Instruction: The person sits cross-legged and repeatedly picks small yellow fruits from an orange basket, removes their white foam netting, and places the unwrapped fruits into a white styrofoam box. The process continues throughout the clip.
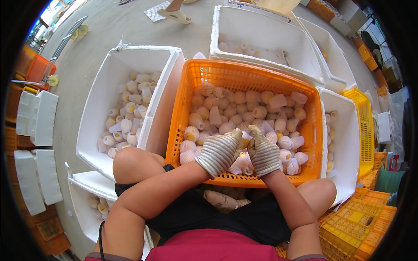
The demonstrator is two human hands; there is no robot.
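Observation:
My left hand [220,152] and my right hand [264,153], both in white ribbed work gloves, meet over the near side of an orange plastic crate [320,126]. Their fingers are closed around a small yellow fruit [246,140] in a white foam net; the gloves hide most of it, and I cannot tell its kind. Below them the crate holds many round, pale yellow fruits [238,97] in white foam net sleeves. Just under my hands, a netted fruit [242,165] lies near the crate's front wall.
White foam boxes with more netted fruit stand close around: one on the left [167,93], one on the right [350,143], one behind the crate [265,26]. Yellow crates [352,222] lie at the lower right. Foam blocks [37,117] stand far left. A person's sandalled foot [175,15] shows at the top.

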